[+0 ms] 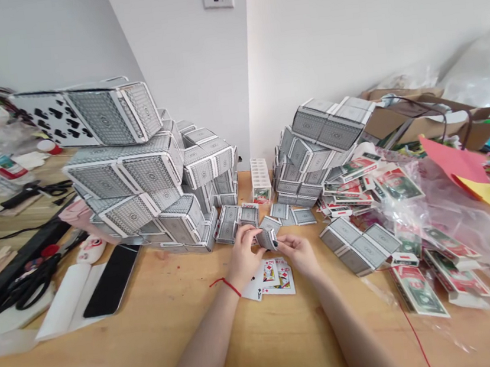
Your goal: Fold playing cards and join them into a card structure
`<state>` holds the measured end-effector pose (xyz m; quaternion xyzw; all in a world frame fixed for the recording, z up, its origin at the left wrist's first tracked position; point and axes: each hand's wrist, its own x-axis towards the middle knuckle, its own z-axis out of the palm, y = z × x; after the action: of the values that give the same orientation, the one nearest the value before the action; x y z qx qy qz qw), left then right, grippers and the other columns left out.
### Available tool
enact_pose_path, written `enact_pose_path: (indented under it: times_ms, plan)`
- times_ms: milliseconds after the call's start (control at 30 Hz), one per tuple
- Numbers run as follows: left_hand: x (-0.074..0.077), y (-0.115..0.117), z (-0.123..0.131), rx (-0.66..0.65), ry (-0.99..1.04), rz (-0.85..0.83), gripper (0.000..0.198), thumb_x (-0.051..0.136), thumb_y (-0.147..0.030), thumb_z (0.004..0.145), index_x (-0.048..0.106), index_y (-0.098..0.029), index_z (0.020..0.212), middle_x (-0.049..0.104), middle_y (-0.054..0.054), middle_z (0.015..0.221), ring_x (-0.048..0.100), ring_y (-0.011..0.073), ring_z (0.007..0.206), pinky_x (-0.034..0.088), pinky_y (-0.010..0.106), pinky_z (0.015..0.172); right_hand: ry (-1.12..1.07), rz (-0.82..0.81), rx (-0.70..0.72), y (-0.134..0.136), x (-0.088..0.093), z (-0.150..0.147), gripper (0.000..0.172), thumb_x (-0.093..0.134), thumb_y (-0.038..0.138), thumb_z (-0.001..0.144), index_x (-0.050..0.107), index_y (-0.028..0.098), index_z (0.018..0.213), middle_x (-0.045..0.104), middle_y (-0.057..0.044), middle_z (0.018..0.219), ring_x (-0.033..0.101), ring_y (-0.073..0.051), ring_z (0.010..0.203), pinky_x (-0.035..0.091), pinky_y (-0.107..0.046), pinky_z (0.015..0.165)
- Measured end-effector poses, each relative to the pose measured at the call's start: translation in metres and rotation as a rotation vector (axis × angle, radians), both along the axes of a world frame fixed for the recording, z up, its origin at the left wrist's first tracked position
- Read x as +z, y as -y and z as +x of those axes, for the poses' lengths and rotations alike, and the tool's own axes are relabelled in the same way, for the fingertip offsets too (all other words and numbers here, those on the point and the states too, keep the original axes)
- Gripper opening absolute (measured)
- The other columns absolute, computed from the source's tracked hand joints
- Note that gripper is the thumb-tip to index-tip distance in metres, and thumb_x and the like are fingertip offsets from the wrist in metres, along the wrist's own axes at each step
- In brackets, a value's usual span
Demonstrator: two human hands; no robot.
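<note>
Between my two hands is a small folded piece of playing cards [267, 239], grey patterned backs outward, with a dark spot at its right edge. My left hand [245, 255], a red string on its wrist, grips its left side. On the other side, my right hand [297, 252] pinches the right edge. Below them, several face-up playing cards [279, 281] lie on the wooden table [265, 347], an ace and court cards among them. Just beyond my hands, grey-backed cards [303, 217] lie flat, with a folded card block [227, 224] to their left.
Tall stacks of card-built boxes stand at left [149, 171] and right [327, 126]. A two-part card block [360, 247] rests right of my hands. Opened card packs [419, 290] and plastic wrap cover the right side. A phone [111, 280] and black scissors [33, 281] lie left.
</note>
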<state>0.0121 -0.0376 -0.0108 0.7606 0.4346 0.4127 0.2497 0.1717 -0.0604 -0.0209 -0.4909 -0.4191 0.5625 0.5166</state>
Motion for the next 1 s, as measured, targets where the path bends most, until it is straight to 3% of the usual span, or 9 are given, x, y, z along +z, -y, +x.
enact_pose_path:
  times_ms: [200, 400, 600, 700, 867, 1000]
  plan:
    - [0.0, 0.0, 0.0, -0.016, -0.006, 0.003, 0.043, 0.057, -0.002, 0.064, 0.048, -0.022, 0.101, 0.043, 0.005, 0.109, 0.046, 0.0178, 0.106, 0.046, 0.035, 0.087, 0.053, -0.023, -0.058, 0.0, -0.008, -0.003, 0.03, 0.069, 0.043, 0.059, 0.064, 0.015, 0.069, 0.068, -0.005, 0.066, 0.062, -0.021, 0.06, 0.049, -0.034, 0.061]
    - [-0.002, 0.0, 0.001, -0.049, 0.007, -0.01, 0.044, 0.057, -0.002, 0.065, 0.048, -0.022, 0.104, 0.041, 0.005, 0.11, 0.045, 0.0182, 0.106, 0.049, 0.033, 0.083, 0.278, 0.034, -0.169, 0.001, -0.011, -0.004, 0.028, 0.063, 0.043, 0.065, 0.063, 0.015, 0.065, 0.067, -0.005, 0.063, 0.062, -0.02, 0.058, 0.049, -0.03, 0.055]
    - [-0.002, -0.002, 0.001, -0.017, 0.012, -0.013, 0.048, 0.059, -0.002, 0.064, 0.048, -0.023, 0.105, 0.042, 0.006, 0.109, 0.048, 0.0183, 0.102, 0.049, 0.032, 0.081, 0.173, 0.101, -0.101, 0.005, -0.01, -0.007, 0.037, 0.055, 0.045, 0.071, 0.063, 0.016, 0.093, 0.067, -0.007, 0.091, 0.065, -0.024, 0.073, 0.054, -0.035, 0.061]
    - [-0.002, -0.002, 0.001, -0.005, 0.035, -0.015, 0.046, 0.061, -0.004, 0.063, 0.05, -0.023, 0.103, 0.041, 0.006, 0.106, 0.048, 0.0192, 0.101, 0.049, 0.033, 0.08, 0.156, 0.115, -0.105, 0.006, -0.015, -0.009, 0.045, 0.06, 0.042, 0.068, 0.056, 0.017, 0.106, 0.067, -0.008, 0.092, 0.064, -0.025, 0.077, 0.054, -0.039, 0.067]
    - [-0.004, -0.004, -0.001, -0.046, 0.171, -0.096, 0.028, 0.058, -0.012, 0.07, 0.056, -0.022, 0.097, 0.044, 0.005, 0.103, 0.051, 0.0165, 0.096, 0.051, 0.031, 0.075, 0.132, 0.106, -0.158, 0.004, -0.018, -0.009, 0.038, 0.061, 0.041, 0.069, 0.056, 0.017, 0.099, 0.067, -0.008, 0.089, 0.065, -0.025, 0.075, 0.055, -0.038, 0.061]
    - [-0.007, -0.008, -0.001, 0.004, 0.366, -0.164, 0.013, 0.055, -0.02, 0.074, 0.061, -0.019, 0.085, 0.047, 0.005, 0.096, 0.055, 0.015, 0.086, 0.053, 0.029, 0.068, 0.079, 0.106, -0.142, 0.002, -0.016, -0.007, 0.03, 0.06, 0.04, 0.069, 0.056, 0.018, 0.089, 0.066, -0.008, 0.087, 0.064, -0.025, 0.077, 0.055, -0.037, 0.06]
